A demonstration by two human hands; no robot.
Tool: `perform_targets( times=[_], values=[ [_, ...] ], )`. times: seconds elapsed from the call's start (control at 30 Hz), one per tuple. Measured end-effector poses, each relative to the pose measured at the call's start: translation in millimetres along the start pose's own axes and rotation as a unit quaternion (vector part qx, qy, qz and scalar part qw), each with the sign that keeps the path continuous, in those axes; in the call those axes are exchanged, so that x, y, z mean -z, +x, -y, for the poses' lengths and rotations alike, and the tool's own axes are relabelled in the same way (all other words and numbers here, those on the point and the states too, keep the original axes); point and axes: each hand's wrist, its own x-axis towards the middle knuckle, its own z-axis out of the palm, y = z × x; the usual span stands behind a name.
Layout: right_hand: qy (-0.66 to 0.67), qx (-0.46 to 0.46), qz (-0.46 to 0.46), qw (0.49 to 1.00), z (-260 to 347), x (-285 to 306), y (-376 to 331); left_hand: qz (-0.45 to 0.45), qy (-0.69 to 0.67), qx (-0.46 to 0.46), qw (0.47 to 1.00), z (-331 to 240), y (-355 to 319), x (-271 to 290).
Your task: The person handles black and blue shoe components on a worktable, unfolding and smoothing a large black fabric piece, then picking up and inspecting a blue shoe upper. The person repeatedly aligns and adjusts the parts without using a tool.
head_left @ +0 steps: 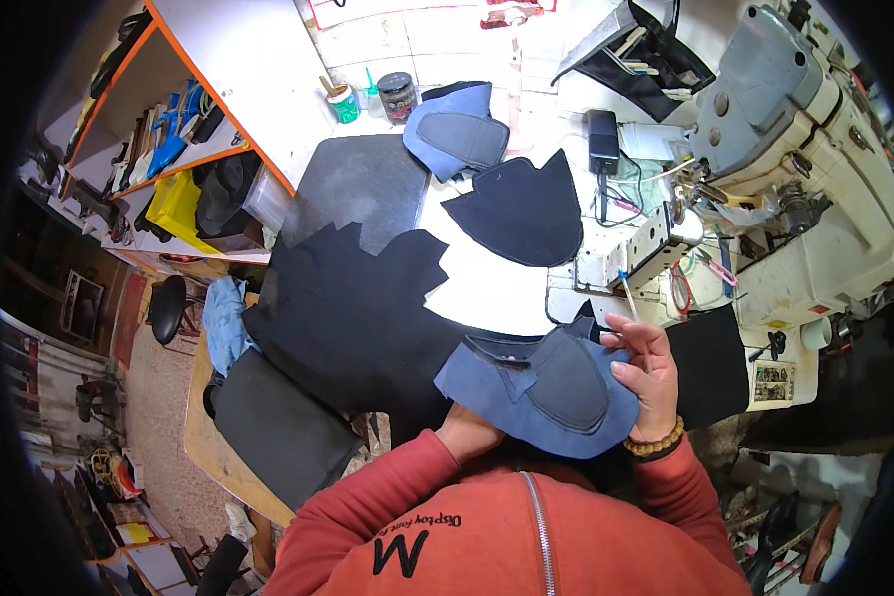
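Observation:
A blue fabric piece (467,389) with a dark padded oval patch (568,382) stitched on it lies across my hands, close to my body. My left hand (467,432) supports it from below at its lower left; the fingers are hidden under it. At its right edge, my right hand (648,382) has its fingers curled, with a thin pen-like stick (629,293) between them, pointing up and away. To the left, large black material sheets (348,308) with jagged edges spread over the work surface. Beyond the held piece rests a black cut piece (521,209).
A second blue padded piece (457,129) lies at the back, near a dark jar (396,97) and a green-and-white pot (343,103). A sewing machine (785,189) stands at the right. Red-handled scissors (681,290) lie nearby. Orange-edged shelves (204,84) rise at the left.

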Motion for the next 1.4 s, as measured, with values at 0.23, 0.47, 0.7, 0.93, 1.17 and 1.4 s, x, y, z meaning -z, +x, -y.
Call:
perform_targets(
  times=[0.23, 0.47, 0.7, 0.93, 1.17, 1.4],
  values=[
    [0.048, 0.005, 0.076, 0.996, -12, -42, -9, -0.071, -0.155, -0.003, 0.985, -6, 5, 16],
    [0.043, -0.032, 0.166, 0.985, -30, -75, -8, -0.087, -0.577, 0.110, 0.805, -34, -10, 61],
    [0.029, -0.042, 0.257, 0.965, -45, -90, -3, -0.134, -0.593, 0.190, 0.771, -26, -23, 77],
    [0.024, -0.052, 0.279, 0.959, -63, -104, 5, -0.122, -0.598, 0.191, 0.769, -29, -17, 74],
    [0.018, -0.016, 0.311, 0.950, -85, -119, 9, -0.120, -0.597, 0.193, 0.769, -31, -14, 79],
    [-0.081, -0.006, 0.406, 0.910, -79, -126, 7, -0.127, -0.618, 0.189, 0.752, -27, -12, 83]
  ],
)
